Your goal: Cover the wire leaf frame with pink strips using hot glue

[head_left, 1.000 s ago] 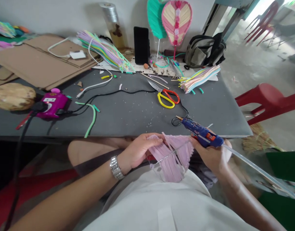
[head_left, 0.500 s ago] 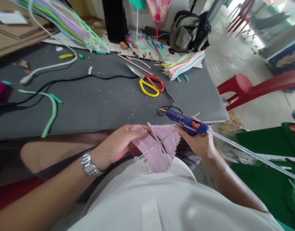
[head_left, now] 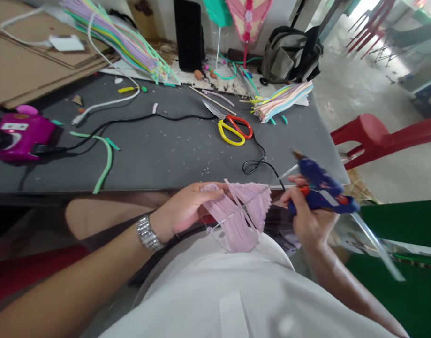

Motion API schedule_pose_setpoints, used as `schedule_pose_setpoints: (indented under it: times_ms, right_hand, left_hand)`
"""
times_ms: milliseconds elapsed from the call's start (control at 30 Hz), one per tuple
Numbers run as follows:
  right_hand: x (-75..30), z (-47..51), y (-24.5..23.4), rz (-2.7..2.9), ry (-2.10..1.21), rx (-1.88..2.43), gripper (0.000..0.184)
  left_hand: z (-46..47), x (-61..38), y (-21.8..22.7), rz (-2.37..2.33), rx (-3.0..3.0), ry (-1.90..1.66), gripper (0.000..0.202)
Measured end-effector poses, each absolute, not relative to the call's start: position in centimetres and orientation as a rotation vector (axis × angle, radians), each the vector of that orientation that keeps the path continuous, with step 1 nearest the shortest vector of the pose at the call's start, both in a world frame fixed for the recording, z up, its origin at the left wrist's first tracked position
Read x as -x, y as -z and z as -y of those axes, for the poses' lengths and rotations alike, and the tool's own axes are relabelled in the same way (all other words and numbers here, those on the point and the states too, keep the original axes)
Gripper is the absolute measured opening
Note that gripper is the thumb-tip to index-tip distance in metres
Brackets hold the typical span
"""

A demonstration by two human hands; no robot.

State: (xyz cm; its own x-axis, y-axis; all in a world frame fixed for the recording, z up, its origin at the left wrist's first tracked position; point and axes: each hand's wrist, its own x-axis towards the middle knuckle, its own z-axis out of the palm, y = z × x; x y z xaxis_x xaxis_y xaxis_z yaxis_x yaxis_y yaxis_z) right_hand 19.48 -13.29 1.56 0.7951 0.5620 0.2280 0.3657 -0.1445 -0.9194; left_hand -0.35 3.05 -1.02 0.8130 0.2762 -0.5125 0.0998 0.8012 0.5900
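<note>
My left hand (head_left: 189, 206) is closed on a pale pink piece made of fuzzy strips (head_left: 232, 225), pinched between thumb and fingers at its left side. A thin stick (head_left: 241, 206) crosses this piece diagonally and reaches up to the right. My right hand (head_left: 308, 216) grips a blue hot glue gun (head_left: 322, 185) by its handle; the tip points up and left, away from the pink piece. A clear glue stick (head_left: 379, 246) sticks out of the gun's rear. Motion blurs the gun somewhat.
Scissors (head_left: 232, 129) with red and yellow handles lie on the grey table (head_left: 166, 155). Bundles of coloured fuzzy stems (head_left: 282, 103) are behind. A magenta device (head_left: 25, 134) with a black cord stands left. A phone (head_left: 188, 35), backpack (head_left: 291, 54) and red chair (head_left: 370, 131) are farther out.
My right hand has drawn the glue gun right, away from the pink piece, and tilted it. My left hand keeps its hold. The camera view has turned left, showing more of the magenta device.
</note>
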Motion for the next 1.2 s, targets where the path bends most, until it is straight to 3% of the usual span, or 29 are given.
schedule_pose_setpoints:
  times_ms: [133,367,567,1200]
  right_hand:
    - [-19.6,13.5,-1.2,0.447,-0.126,1.491,0.020]
    - [-18.1,13.2,0.0,0.196,-0.804,1.435,0.038]
    - [-15.3,12.5,-1.4,0.215,-1.180,1.318,0.030]
    - [-15.5,12.5,-1.6,0.205,-1.288,1.332,0.021]
  left_hand:
    - [-3.6,1.5,1.6,-0.716,-0.578,-0.196,0.031]
    - [-3.9,2.2,0.1,-0.669,-0.617,-0.361,0.027]
    - [-3.6,2.0,-1.4,-0.638,-0.752,-0.410,0.032]
    - [-3.6,2.0,-1.0,-0.633,-0.758,-0.439,0.034]
